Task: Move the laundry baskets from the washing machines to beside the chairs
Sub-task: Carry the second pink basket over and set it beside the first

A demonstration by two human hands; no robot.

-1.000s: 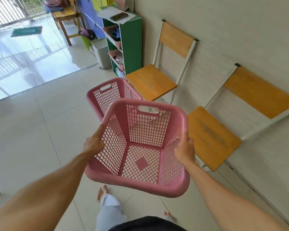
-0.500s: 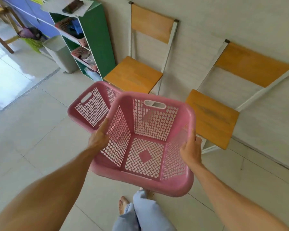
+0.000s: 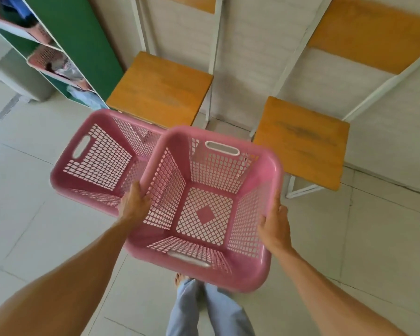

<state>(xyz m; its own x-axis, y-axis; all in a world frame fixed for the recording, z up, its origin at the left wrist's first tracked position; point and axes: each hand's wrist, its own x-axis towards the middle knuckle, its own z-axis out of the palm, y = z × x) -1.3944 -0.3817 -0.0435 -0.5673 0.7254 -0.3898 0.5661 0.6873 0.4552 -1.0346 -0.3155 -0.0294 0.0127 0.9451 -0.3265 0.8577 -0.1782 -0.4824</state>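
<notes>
I hold an empty pink lattice laundry basket [image 3: 205, 214] in the air between both hands. My left hand [image 3: 134, 202] grips its left rim and my right hand [image 3: 275, 223] grips its right rim. A second pink basket [image 3: 100, 158], also empty, sits on the floor to the left, in front of the left chair [image 3: 160, 89]. The held basket overlaps its right edge from above. The right chair [image 3: 303, 139] stands just beyond the held basket, against the wall.
A green shelf unit [image 3: 83, 40] with small baskets of clothes stands left of the chairs, a grey bin [image 3: 17, 73] beside it. Pale floor tiles [image 3: 29, 226] spread out to the left and right. My legs in light blue trousers [image 3: 204, 309] show below the basket.
I have stepped closer to the chairs and my view has tilted down. The held basket has come lower and nearer the basket on the floor. Both hands keep their grip.
</notes>
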